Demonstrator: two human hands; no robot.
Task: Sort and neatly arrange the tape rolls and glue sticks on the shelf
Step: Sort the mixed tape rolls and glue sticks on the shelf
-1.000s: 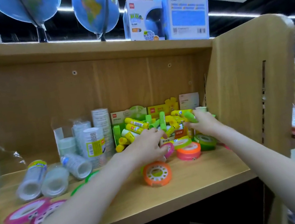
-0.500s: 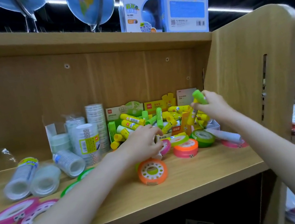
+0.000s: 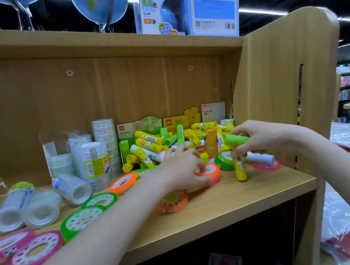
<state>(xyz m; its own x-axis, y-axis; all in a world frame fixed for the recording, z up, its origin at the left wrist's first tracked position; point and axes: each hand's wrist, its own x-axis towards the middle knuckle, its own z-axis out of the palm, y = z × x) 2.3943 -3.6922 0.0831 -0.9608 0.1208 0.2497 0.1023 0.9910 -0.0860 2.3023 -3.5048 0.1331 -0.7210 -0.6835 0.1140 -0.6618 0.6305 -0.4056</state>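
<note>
While both arms reached over the wooden shelf (image 3: 235, 200), items lay as follows, left to right. Far left, at the front edge: two pink tape rolls (image 3: 32, 253) lying flat, holes facing up, somewhat blurred. Behind them, three sleeves of clear tape (image 3: 71, 188) lay on their sides, long axes running front to back, open ends toward the camera; further clear tape stacks (image 3: 106, 142) stood upright behind. Two green tape rolls (image 3: 82, 220) lay flat just right of the pink ones, then an orange roll (image 3: 123, 182) tilted slightly, nearer the back.

Centre back: glue stick pile (image 3: 155, 144), yellow and green tubes heaped in and over open display boxes, axes pointing every way; several green ones stood roughly upright.

Left hand (image 3: 183, 171): palm down, fingers (image 3: 201, 168) curled onto the top of an orange-pink tape roll (image 3: 212, 173) lying flat; grip around it partly hidden. Another orange roll (image 3: 172, 201) sat flat just in front of the wrist, blurred.

Right hand (image 3: 264, 137): fingers pinched a green glue stick (image 3: 235, 139) held above the shelf, long axis near horizontal, pointing left. Below it a yellow glue stick (image 3: 239, 168) stood roughly upright, base on the shelf, held at its top by the lower fingertips. A green roll (image 3: 224, 160) lay just left of it, a white tube (image 3: 262, 158) on its side behind.
</note>
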